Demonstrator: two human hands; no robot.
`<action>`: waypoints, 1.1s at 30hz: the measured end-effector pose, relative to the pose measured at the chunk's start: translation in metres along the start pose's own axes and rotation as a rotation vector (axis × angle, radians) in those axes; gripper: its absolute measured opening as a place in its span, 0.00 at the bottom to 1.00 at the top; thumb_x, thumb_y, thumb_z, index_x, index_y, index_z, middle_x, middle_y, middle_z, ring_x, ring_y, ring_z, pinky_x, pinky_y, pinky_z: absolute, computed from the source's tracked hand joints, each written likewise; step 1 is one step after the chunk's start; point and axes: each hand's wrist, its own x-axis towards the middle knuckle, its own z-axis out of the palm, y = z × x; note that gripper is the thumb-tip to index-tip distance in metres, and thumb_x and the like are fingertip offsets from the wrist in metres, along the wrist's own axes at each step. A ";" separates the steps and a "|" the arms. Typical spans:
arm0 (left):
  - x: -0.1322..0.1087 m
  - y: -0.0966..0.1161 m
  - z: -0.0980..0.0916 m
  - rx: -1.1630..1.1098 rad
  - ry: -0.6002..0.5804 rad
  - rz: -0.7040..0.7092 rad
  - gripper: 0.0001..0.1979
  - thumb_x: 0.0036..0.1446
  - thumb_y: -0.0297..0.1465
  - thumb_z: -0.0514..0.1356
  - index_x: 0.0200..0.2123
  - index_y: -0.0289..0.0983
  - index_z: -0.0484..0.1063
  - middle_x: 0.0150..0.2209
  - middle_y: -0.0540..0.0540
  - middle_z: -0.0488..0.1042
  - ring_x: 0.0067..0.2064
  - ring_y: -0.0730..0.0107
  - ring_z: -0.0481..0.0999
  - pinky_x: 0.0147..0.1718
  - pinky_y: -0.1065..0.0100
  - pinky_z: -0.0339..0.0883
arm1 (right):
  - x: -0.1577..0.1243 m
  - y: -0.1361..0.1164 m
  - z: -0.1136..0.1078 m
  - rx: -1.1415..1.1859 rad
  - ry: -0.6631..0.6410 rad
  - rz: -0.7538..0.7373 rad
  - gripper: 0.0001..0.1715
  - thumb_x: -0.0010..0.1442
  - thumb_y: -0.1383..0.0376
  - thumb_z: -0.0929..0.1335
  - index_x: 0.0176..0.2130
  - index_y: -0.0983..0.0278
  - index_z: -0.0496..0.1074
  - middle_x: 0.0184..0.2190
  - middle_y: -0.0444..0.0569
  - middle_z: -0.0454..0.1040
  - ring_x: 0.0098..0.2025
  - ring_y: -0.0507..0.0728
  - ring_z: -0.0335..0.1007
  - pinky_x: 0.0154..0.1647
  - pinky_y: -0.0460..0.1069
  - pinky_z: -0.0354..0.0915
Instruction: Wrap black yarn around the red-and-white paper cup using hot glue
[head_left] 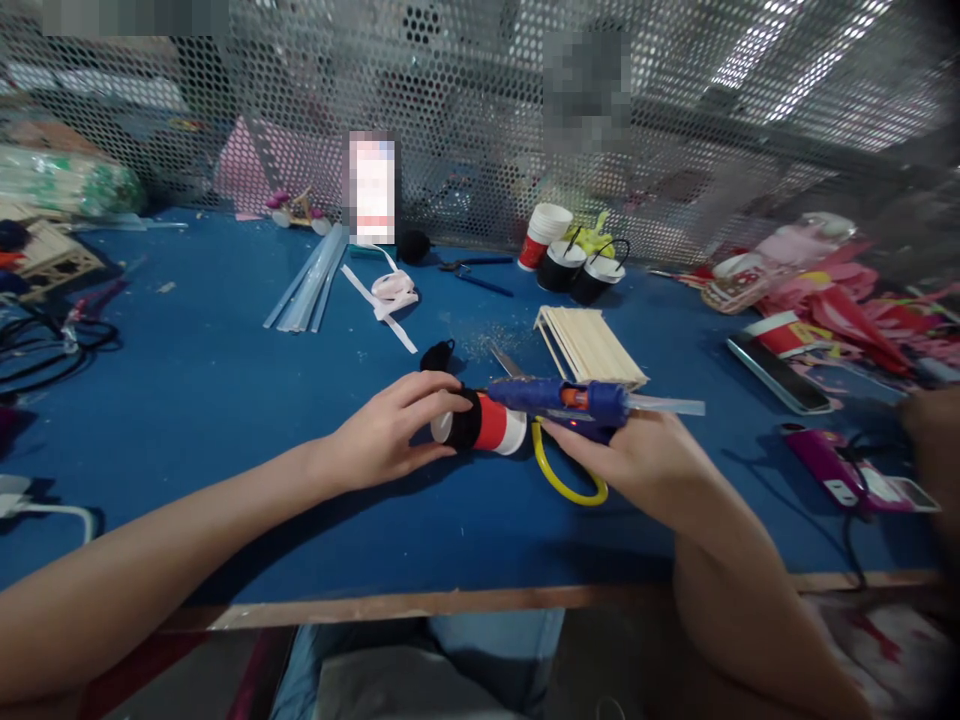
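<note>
Blue worktop (225, 400), brown along front edge (420, 603); backed by grey perforated metal screen (472, 110); bright light strips (831, 62) visible through it, upper right; dim beyond

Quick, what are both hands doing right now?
Left hand: closed on the red-and-white cup, lying sideways.
Right hand: closed, holding the blue glue gun.

Smooth blue plastic on glue gun (536, 396); paper-looking cup (491, 424); matt bench (405, 550); bare wood on stick stack (596, 342); perforated metal screen (465, 90) along far bench edge.
</note>
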 end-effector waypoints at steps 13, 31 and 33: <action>-0.001 -0.005 0.001 -0.046 0.038 -0.015 0.19 0.55 0.30 0.60 0.49 0.35 0.63 0.51 0.37 0.65 0.54 0.60 0.66 0.51 0.58 0.66 | -0.001 0.001 -0.003 -0.058 -0.117 0.055 0.22 0.61 0.60 0.57 0.32 0.64 0.76 0.15 0.49 0.64 0.25 0.59 0.67 0.27 0.53 0.65; 0.002 -0.007 0.003 -0.374 0.097 -0.323 0.22 0.49 0.35 0.65 0.48 0.36 0.66 0.45 0.42 0.67 0.42 0.67 0.73 0.41 0.64 0.71 | -0.010 -0.006 -0.004 -0.203 -0.014 -0.166 0.25 0.58 0.70 0.55 0.29 0.61 0.78 0.07 0.44 0.51 0.15 0.53 0.53 0.21 0.49 0.53; 0.002 -0.008 0.004 -0.406 0.101 -0.359 0.22 0.49 0.35 0.65 0.47 0.36 0.66 0.45 0.42 0.68 0.40 0.68 0.73 0.40 0.64 0.72 | -0.011 -0.006 -0.004 -0.156 0.002 -0.168 0.25 0.59 0.70 0.55 0.28 0.61 0.77 0.07 0.43 0.51 0.15 0.53 0.53 0.21 0.49 0.54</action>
